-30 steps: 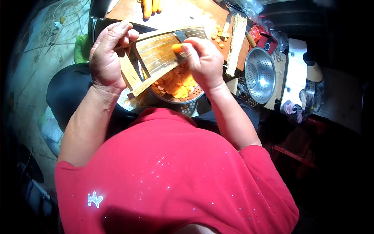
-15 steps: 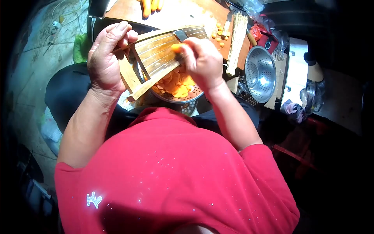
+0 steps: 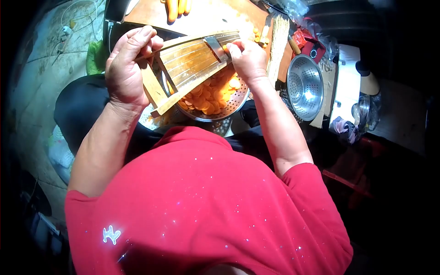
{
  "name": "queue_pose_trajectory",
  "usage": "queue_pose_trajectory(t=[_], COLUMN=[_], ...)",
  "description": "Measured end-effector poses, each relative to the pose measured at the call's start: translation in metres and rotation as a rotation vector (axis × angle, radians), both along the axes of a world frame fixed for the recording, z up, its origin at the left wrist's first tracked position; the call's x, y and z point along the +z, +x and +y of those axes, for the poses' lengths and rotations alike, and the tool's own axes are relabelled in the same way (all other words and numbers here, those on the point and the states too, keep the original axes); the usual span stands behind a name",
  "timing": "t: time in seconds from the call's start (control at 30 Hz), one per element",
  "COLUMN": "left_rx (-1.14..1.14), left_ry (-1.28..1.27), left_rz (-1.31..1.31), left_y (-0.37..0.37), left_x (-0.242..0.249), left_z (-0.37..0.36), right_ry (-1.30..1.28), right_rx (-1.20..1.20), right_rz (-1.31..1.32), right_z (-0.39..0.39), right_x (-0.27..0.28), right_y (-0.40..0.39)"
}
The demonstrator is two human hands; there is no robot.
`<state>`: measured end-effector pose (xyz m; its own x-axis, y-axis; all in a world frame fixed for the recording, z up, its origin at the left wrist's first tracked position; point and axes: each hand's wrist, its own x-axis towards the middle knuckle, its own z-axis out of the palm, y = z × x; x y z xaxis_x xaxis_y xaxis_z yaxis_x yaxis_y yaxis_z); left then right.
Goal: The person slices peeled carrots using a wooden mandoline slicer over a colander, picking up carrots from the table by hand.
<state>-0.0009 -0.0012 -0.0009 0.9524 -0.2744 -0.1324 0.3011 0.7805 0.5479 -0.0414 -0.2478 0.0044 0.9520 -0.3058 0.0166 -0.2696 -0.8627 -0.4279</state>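
Tilted over a metal colander point(image 3: 238, 101) is a wooden slicer point(image 3: 183, 64) with a dark blade point(image 3: 215, 48) across it. My left hand point(image 3: 128, 68) is closed around the slicer's near left end. My right hand point(image 3: 250, 59) pinches a small piece of carrot point(image 3: 225, 48) against the board, just beyond the blade toward the far end. Beneath the slicer, thin round carrot slices point(image 3: 206, 98) are heaped in the colander.
Whole carrots point(image 3: 173, 10) lie on an orange-brown board point(image 3: 211, 13). At its right are carrot bits, a knife and a straw brush point(image 3: 278, 43). An empty colander point(image 3: 305, 87) stands farther right, near a white box point(image 3: 348, 82). A green bag point(image 3: 95, 57) is at left.
My right hand has slid the carrot piece up and right along the slicer, from the near side of the blade to beyond it. More of the slices in the colander now show.
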Motion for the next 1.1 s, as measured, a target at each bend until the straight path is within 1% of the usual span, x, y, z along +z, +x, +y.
queue_pose_trajectory(t=[0.03,0.1,0.13,0.17,0.23,0.27,0.3,0.37,0.43,0.47,0.5,0.57,0.6,0.63,0.7,0.77,0.83,0.9,0.97,1.0,1.03,1.1], left_rx=[0.001,0.002,-0.001,-0.003,-0.003,-0.004,0.001,0.011,0.008,0.01,0.007,-0.005,-0.001,0.002,-0.004,0.001,-0.006,-0.011,-0.008,-0.01,-0.013,-0.011], left_ry=[0.003,-0.01,-0.014,-0.01,-0.001,-0.001,0.01,0.019,0.012,0.009,0.009,0.013,0.001,-0.01,-0.012,-0.02,-0.011,-0.008,-0.006,0.006,0.016,0.003], left_rz=[0.0,0.003,-0.002,0.001,-0.012,-0.017,-0.011,-0.004,0.014,0.017,0.004,-0.01,-0.01,-0.007,-0.008,-0.005,0.001,0.005,-0.001,-0.004,-0.006,-0.004], left_y=[0.002,0.001,0.001,0.0,0.0,0.001,0.001,0.002,0.002,0.002,0.002,0.0,0.001,0.001,0.001,0.002,0.002,0.0,0.002,0.001,0.001,0.003], left_x=[-0.001,-0.002,-0.003,-0.003,-0.001,0.0,-0.001,-0.001,-0.003,-0.003,-0.002,-0.001,-0.001,-0.001,-0.003,-0.003,-0.002,0.0,0.0,-0.001,-0.001,0.0], left_z=[0.0,-0.001,0.0,0.0,0.0,-0.001,-0.001,0.001,0.0,-0.001,0.0,0.0,0.0,0.0,0.0,0.0,0.0,0.0,0.001,0.001,0.001,0.0], right_ry=[0.047,-0.018,-0.062,-0.061,-0.068,0.002,-0.001,0.018,0.199,0.076,0.017,0.142,0.095,0.148,0.14,0.309,0.237,0.151,0.066,0.114,0.094,0.135], right_rx=[0.02,0.208,0.278,0.265,0.174,0.068,-0.084,-0.126,0.025,0.157,0.228,0.084,0.022,-0.082,-0.144,-0.05,0.073,0.04,-0.007,-0.105,-0.148,-0.181], right_rz=[0.008,-0.192,-0.245,-0.224,-0.207,-0.068,0.002,0.026,-0.075,-0.113,-0.218,-0.173,-0.107,-0.014,0.01,-0.065,-0.146,-0.192,-0.139,-0.043,-0.047,-0.021], right_z=[0.009,0.02,0.038,0.044,0.023,0.012,0.001,-0.002,0.015,0.027,0.037,0.032,0.019,0.011,0.002,0.013,0.029,0.03,0.016,0.008,0.001,-0.007], right_x=[0.01,0.001,0.016,0.019,-0.001,-0.004,-0.01,-0.011,-0.006,0.0,0.006,-0.001,-0.008,-0.009,-0.012,-0.014,-0.01,-0.01,-0.018,-0.02,-0.022,-0.027], right_y=[-0.001,-0.012,-0.018,-0.021,-0.014,-0.008,0.0,0.005,-0.008,-0.013,-0.018,-0.016,-0.011,-0.003,0.003,-0.003,-0.013,-0.015,-0.01,-0.005,-0.003,0.0])
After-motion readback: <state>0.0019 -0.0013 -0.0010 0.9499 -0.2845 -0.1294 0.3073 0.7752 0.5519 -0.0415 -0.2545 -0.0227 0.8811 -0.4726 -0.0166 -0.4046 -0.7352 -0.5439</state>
